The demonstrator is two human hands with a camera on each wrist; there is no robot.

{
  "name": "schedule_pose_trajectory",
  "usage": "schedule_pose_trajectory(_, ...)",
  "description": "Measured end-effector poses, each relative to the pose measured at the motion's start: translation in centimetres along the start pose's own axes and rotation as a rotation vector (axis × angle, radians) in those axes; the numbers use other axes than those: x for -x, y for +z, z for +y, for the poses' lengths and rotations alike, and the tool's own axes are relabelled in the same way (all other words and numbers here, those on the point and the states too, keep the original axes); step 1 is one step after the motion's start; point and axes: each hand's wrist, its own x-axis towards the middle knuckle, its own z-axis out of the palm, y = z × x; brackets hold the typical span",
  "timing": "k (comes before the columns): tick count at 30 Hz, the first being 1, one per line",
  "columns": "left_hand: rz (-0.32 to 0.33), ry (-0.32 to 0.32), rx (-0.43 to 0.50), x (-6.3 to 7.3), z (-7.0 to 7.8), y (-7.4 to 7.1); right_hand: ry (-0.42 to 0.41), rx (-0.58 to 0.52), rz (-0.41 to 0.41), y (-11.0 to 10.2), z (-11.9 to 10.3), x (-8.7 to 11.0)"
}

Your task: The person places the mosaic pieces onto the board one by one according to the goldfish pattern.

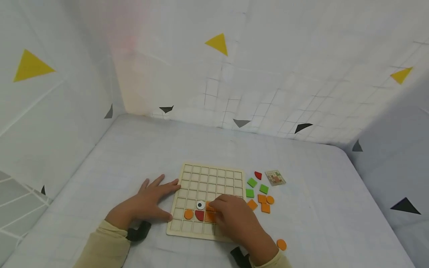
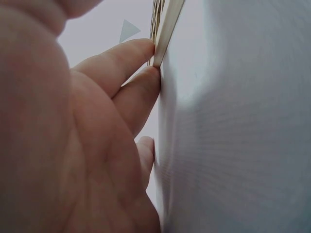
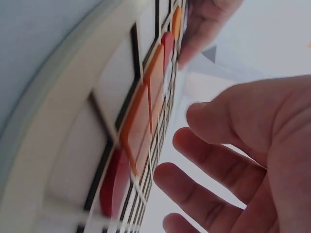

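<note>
A pale wooden grid board (image 1: 214, 173) lies flat on the table. My left hand (image 1: 145, 203) touches its left edge, fingers spread and extended. Over the lower right of the board hovers my right hand (image 1: 236, 217), fingers loosely bent; the right wrist view shows nothing between them. Below those fingers, orange square tiles (image 3: 137, 131) sit in the grid cells. A red quarter-round tile (image 3: 114, 187) beside them is hidden under my hand in the head view. Left of the orange squares are another red quarter-round tile (image 1: 199, 215), a black-dotted white disc (image 1: 200, 205) and an orange disc (image 1: 188, 214).
Right of the board lie loose green squares (image 1: 263, 189), orange squares (image 1: 266, 208), an orange disc (image 1: 270, 200) and a red quarter-round (image 1: 258, 175). A small patterned card (image 1: 275, 178) lies beyond them. Another orange disc (image 1: 281, 244) is near my right wrist. White walls enclose the table.
</note>
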Motion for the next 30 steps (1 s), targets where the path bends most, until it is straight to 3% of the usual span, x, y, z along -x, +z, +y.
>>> schedule_pose_trajectory(8, 0.003, 0.001, 0.019, 0.1, 0.2, -0.2, 0.221, -0.004, -0.045, -1.9, 2.7, 3.1)
schedule_pose_trajectory(15, -0.007, 0.015, 0.017, 0.0, 0.1, 0.0, 0.449, -0.022, -0.147, -2.9, 5.0, 5.9)
schedule_pose_trajectory(24, -0.005, 0.012, 0.012, -0.1, -0.1, 0.0, 0.642, -0.025, -0.31, -3.2, 6.6, 8.5)
schedule_pose_trajectory(30, -0.01, 0.02, 0.037, 0.1, 0.2, -0.1, 0.719, -0.103, -0.329, -2.7, 7.1, 9.5)
